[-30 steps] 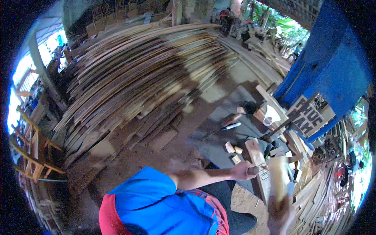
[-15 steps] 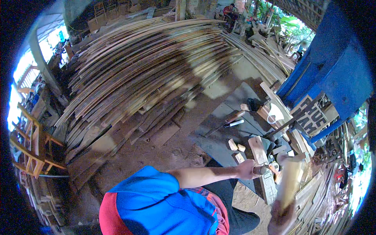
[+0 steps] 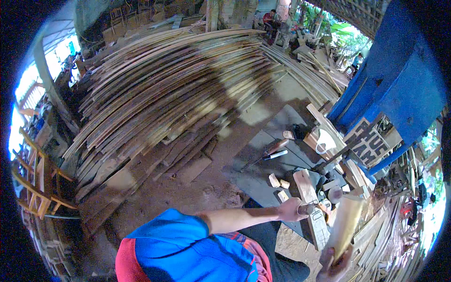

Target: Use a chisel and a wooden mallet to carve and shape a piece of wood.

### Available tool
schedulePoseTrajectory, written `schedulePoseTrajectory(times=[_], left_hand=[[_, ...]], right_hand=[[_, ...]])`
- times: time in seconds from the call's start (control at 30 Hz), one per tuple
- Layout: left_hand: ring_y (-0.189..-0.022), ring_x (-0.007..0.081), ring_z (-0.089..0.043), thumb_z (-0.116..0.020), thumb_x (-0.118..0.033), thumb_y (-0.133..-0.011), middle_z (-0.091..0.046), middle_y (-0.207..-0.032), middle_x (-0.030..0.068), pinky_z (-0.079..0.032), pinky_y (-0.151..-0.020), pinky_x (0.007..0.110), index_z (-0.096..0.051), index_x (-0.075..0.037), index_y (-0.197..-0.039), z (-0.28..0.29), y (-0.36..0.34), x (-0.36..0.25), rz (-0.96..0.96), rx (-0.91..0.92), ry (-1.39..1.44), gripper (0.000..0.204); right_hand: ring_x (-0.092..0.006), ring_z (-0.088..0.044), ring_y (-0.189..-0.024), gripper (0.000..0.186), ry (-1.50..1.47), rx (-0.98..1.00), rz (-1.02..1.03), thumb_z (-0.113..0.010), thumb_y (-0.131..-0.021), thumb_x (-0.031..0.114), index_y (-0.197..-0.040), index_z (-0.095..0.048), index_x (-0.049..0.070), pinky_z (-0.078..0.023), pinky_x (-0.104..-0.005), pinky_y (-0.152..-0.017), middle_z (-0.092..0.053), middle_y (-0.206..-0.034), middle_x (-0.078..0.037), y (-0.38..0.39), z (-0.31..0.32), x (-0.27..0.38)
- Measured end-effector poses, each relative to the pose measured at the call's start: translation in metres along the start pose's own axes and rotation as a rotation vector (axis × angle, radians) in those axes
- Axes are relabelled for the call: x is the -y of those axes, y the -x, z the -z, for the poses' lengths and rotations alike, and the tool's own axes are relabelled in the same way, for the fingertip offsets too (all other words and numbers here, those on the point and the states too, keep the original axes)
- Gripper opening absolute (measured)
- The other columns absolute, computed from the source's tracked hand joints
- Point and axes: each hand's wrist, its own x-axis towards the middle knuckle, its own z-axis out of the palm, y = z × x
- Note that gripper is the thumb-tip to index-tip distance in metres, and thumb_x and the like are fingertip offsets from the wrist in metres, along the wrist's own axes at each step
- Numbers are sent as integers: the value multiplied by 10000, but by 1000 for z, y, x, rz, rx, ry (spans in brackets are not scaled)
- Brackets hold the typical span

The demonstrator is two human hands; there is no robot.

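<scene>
mallet (image 3: 347, 222) moved rightward, left hand (image 3: 292, 210) gripping chisel (image 3: 307, 208)

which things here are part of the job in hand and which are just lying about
In use:
- chisel-like tool in the left hand, blade hidden
- wooden mallet in the right hand
- marked wood block below the tool

Seemingly just lying about:
- white marker
- small wood offcuts
- white face mask
- plank stack
- wooden chair, far left
</scene>
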Motion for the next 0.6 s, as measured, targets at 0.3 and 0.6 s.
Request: schedulePoseTrajectory(times=[0.3, 0.6], left_hand=[[-607, 275, -642, -715, -232, -768, -616, -691, 195, -469, -574, 409, -656, -27, -947, 0, -2, -1, -153, -59, 91, 279], [-587, 260, -649, -673, -188, -738, -607, -638, 142, -463, -544, 402, -597, -53, -841, 5, 0, -27, -106, 81, 0, 186]], right_hand=[[-82, -412, -480, 388, 313, 65, 254, -812, -799, 207, -1038, -598, -12, -359, -285, -435, -468, -551, 16, 14, -31, -41], [-180, -604, -605, 458, -335, -232, -20, -756, -853, 295, -1071, -602, -78, -481, -309, -554, -658, -746, -129, 29, -31, -62]])
